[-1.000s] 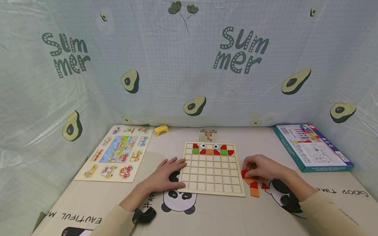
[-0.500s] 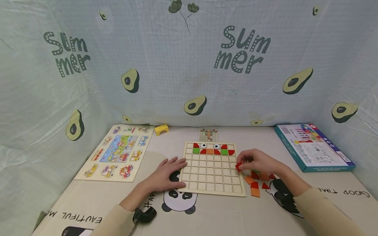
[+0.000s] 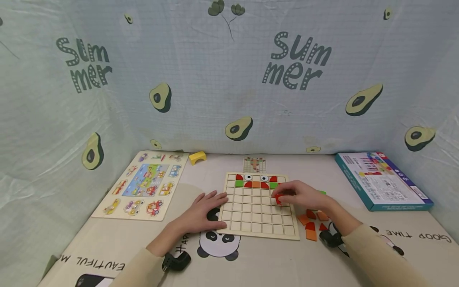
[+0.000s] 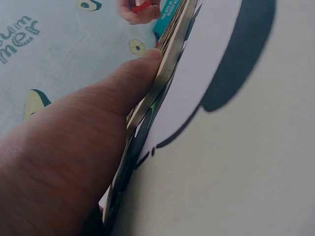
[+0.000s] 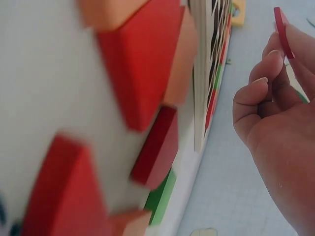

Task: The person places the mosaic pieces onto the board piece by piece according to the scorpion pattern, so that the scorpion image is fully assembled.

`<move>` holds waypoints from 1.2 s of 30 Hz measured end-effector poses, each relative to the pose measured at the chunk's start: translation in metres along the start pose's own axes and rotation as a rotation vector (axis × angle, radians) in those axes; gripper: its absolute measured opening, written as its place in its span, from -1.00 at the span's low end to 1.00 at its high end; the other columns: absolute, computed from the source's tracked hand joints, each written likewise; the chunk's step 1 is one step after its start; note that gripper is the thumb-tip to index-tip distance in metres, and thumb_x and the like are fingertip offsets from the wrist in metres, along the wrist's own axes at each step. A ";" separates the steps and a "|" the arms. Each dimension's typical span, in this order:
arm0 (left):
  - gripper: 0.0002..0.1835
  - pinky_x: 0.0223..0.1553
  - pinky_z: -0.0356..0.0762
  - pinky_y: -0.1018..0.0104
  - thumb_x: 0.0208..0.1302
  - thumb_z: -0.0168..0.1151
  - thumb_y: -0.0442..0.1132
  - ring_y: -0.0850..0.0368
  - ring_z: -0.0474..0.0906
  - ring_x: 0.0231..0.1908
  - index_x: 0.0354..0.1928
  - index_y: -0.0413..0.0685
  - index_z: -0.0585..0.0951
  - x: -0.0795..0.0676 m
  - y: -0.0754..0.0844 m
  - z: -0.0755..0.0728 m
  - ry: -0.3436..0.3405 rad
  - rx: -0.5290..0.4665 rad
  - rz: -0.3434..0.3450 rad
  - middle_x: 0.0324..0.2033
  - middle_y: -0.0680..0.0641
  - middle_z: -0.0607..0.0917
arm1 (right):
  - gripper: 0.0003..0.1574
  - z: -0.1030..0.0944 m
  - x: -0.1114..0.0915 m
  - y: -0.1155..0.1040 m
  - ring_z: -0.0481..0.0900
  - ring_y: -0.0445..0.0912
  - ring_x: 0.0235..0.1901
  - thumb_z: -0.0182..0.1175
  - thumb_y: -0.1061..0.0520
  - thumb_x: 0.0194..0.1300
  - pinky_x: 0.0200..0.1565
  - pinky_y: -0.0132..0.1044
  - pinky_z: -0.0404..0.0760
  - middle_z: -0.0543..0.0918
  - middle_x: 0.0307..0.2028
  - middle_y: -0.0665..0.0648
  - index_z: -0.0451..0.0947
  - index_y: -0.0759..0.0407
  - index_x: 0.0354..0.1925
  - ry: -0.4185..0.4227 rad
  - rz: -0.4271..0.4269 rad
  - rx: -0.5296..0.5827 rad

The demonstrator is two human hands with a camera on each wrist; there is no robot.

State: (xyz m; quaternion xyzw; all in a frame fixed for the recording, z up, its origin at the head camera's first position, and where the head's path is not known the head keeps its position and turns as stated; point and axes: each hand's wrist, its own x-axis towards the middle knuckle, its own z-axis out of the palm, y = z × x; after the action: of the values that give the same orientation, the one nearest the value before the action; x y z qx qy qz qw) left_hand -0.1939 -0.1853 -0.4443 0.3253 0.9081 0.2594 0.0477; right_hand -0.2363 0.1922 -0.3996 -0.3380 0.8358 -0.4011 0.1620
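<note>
A wooden grid board (image 3: 251,215) lies on the table, its upper rows partly filled with red, green and orange tiles and two eye tiles. My left hand (image 3: 199,213) rests at the board's left edge with fingers spread; in the left wrist view its thumb (image 4: 142,64) touches the board's side. Over the right part of the board, my right hand (image 3: 301,195) pinches a red tile (image 3: 278,199) between thumb and fingers. The right wrist view shows that red tile (image 5: 283,32) held edge-on, above the table. Its exact shape is hard to tell.
Loose red and orange tiles (image 3: 311,234) lie right of the board. A pattern card (image 3: 255,164) sits behind it. A vehicle puzzle board (image 3: 143,187) and a yellow arch block (image 3: 197,158) are at the left; a teal box (image 3: 383,181) stands at the right.
My right hand has moved left from the loose tiles to above the board, carrying the red tile. The left hand has stayed at the board's edge.
</note>
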 end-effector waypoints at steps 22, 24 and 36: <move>-0.14 0.45 -0.23 -0.23 0.25 0.32 0.26 -0.14 -0.04 0.53 0.49 0.00 0.37 -0.001 0.002 -0.003 -0.005 -0.008 -0.009 0.50 0.00 0.27 | -0.83 0.013 0.051 -0.016 0.51 -0.07 -0.38 0.35 0.20 0.33 -0.25 -0.28 0.48 0.65 -0.37 0.04 0.58 0.23 -0.16 -0.003 0.012 0.095; -0.14 0.45 -0.23 -0.23 0.25 0.33 0.26 -0.14 -0.04 0.53 0.49 0.00 0.37 -0.001 0.002 -0.003 -0.006 -0.007 -0.007 0.50 0.00 0.27 | -0.82 0.013 0.057 -0.017 0.54 -0.07 -0.37 0.36 0.19 0.33 -0.23 -0.28 0.51 0.67 -0.36 0.04 0.58 0.24 -0.17 -0.002 0.006 0.098; -0.13 0.46 -0.25 -0.19 0.25 0.31 0.28 -0.09 -0.06 0.53 0.51 0.06 0.35 0.001 0.001 -0.001 -0.017 -0.006 -0.017 0.51 0.05 0.25 | -0.84 0.018 0.088 -0.020 0.66 -0.03 -0.31 0.39 0.25 0.29 -0.17 -0.23 0.62 0.71 -0.33 0.06 0.61 0.30 -0.21 0.021 -0.023 0.094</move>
State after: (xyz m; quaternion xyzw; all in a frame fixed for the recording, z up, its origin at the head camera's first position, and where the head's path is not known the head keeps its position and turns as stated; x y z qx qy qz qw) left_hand -0.1941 -0.1847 -0.4434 0.3198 0.9096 0.2588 0.0585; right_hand -0.2815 0.1117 -0.3947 -0.3355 0.8137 -0.4454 0.1642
